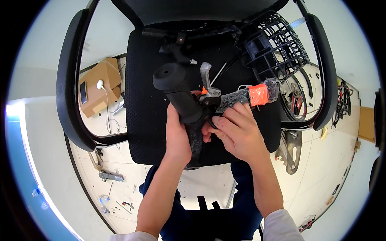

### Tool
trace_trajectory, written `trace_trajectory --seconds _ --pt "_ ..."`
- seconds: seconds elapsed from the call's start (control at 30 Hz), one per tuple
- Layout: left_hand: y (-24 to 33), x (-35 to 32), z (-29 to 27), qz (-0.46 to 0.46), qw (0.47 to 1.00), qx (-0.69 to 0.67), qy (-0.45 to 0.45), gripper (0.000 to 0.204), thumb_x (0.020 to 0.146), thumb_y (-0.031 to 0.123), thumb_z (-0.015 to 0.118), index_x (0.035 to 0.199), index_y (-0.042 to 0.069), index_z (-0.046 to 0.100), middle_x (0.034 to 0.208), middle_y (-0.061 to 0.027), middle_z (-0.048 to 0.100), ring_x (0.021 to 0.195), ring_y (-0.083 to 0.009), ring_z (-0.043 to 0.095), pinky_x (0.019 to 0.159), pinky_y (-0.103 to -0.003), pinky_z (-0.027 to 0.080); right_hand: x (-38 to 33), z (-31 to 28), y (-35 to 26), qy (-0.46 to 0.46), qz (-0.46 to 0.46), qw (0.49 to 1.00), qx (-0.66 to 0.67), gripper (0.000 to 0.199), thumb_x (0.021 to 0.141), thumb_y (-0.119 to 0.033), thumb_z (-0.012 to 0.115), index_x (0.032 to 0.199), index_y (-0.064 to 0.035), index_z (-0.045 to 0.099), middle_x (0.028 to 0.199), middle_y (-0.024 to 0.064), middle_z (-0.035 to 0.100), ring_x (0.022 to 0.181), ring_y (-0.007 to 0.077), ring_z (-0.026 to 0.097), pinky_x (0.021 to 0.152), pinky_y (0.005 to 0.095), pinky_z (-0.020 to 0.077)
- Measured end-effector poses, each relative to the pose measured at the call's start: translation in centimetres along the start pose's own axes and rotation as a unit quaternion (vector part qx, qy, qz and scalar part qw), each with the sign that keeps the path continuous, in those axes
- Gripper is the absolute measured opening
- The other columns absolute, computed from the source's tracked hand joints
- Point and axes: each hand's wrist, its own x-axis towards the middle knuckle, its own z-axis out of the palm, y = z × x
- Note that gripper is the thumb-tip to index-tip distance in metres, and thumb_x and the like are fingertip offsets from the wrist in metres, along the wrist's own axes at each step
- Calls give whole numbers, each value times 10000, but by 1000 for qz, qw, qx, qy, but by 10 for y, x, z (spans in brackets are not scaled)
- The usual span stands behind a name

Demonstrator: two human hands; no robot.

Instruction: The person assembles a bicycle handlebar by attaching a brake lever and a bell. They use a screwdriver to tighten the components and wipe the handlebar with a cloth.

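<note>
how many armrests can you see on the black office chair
2. One armrest curves down the left side of the chair seat; the other armrest runs down the right side, behind the black wire basket. Neither is hidden.

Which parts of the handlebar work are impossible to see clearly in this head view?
- Head view: the lower handlebar grip is covered by the left hand.
- The clamp area beside the silver brake lever is hidden by the right hand and its fingers.
- The wire basket bends toward the rim, with its top cut off by the chair's frame.
- Small floor tools are too small to identify.
</note>
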Motion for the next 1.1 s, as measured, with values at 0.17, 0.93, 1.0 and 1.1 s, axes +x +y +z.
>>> trace_trajectory --seconds 0.17,0.93,1.0,1.1 --pt "-9 -5 -1 87 995 35 32 482 1019 403 248 1270 68 488 804 -85 585 619 -166 548 564 -292 458 -10 18 -3 26 76 986 146 147 814 -81 710 920 -19 631 736 70 596 669 226 586 604 323 470" --pt "-9 -5 -12 119 988 -6 94 362 1006 363 372 1202 107 537 1075 -27 609 999 -153 583 895 -318 457 -1 27 -37 18 232 941 246 111 954 -126 578 943 -16 566 577 130 539 480 298 557 458 336 410" --pt "-6 -5 -10 83 989 -42 113 353 997 370 384 1165 113 559 1043 -25 619 976 -149 588 879 -310 462 0 28 -35 10 192 961 199 117 953 -131 581 936 -17 557 573 128 534 475 288 556 459 339 407" --pt "1 -6 -3 36 986 -58 150 332 990 366 400 1116 117 581 1007 -22 629 935 -148 600 853 -303 470 1 25 -34 -18 195 958 207 126 947 -129 591 911 -17 547 569 128 530 472 277 558 458 347 408"
